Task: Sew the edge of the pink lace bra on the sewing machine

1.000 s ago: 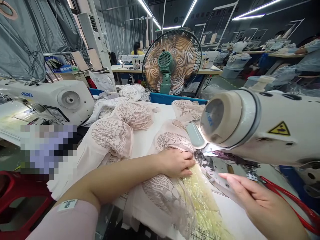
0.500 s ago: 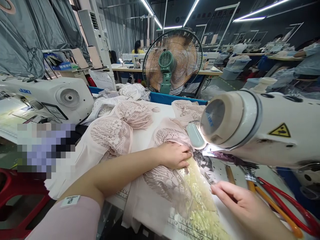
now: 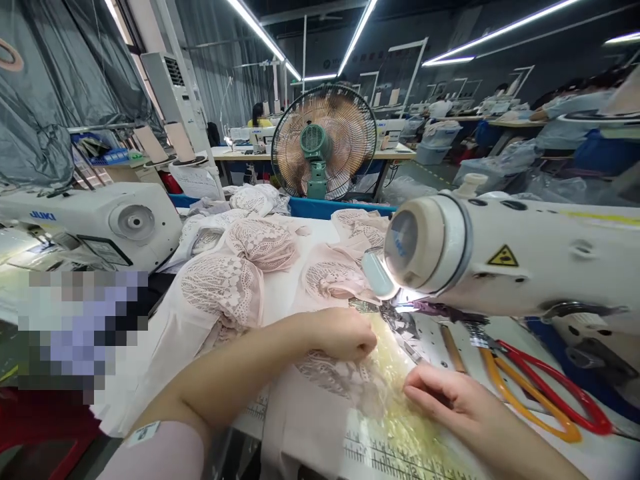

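Note:
My left hand is closed, its fingers curled at the edge of a pale pink lace bra on the sewing table. The fingertips are hidden, but the lace seems gripped between them. My right hand has thumb and forefinger pinched together over the yellow, shiny-covered strip of the table. What the pinch holds, if anything, is too small to make out. A small metal piece lies just beyond those fingertips. The sewing machine stands at the right, its needle area lit.
Orange-handled scissors and a red-handled tool lie right of my right hand. More lace bras are heaped left and behind. A second sewing machine stands at left. A large fan stands beyond the table.
My left hand has drawn toward me and gone from spread fingers to a closed grip at the lace. My right hand has moved slightly left and down, away from the small metal piece.

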A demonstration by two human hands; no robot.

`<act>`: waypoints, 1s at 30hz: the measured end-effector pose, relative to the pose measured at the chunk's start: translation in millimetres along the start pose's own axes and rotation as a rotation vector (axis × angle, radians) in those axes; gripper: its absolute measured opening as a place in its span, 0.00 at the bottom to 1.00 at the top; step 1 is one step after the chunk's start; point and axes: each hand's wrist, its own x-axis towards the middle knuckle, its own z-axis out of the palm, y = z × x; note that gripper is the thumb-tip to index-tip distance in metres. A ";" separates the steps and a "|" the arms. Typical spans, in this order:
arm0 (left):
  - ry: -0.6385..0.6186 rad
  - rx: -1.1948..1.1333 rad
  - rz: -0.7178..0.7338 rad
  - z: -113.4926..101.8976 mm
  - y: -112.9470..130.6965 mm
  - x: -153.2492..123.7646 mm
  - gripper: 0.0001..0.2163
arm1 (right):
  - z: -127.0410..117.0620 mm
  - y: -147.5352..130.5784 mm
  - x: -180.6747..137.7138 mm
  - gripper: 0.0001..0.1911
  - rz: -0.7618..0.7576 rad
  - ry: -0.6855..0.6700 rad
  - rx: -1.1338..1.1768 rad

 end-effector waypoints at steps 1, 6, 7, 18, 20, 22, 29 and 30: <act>0.010 -0.053 -0.001 1.7 -3.6 1.7 0.05 | 2.6 -2.4 -1.2 0.19 0.000 0.036 0.027; -0.073 -0.338 0.017 4.6 -21.5 1.1 0.10 | 30.3 -2.8 -18.1 0.18 0.094 0.291 0.226; -0.092 -0.379 -0.001 4.7 -23.1 0.0 0.08 | 38.0 -1.1 -22.6 0.18 0.134 0.359 0.272; 0.633 -0.869 -0.381 17.4 -25.6 10.8 0.07 | 85.9 -25.0 -21.1 0.25 -0.075 0.417 0.153; 0.696 -0.847 -0.440 18.4 -24.6 13.6 0.07 | 87.6 -33.9 -13.2 0.22 -0.053 0.457 0.157; 0.746 -0.805 -0.503 19.3 -25.9 15.4 0.07 | 88.1 -38.0 -7.3 0.22 0.017 0.529 0.144; 0.637 -0.482 -0.598 20.7 -37.6 13.6 0.05 | 76.0 -41.1 3.1 0.19 0.120 0.512 0.133; 0.580 -0.428 -0.578 20.2 -36.9 11.6 0.06 | 72.2 -40.4 4.0 0.20 0.150 0.508 0.117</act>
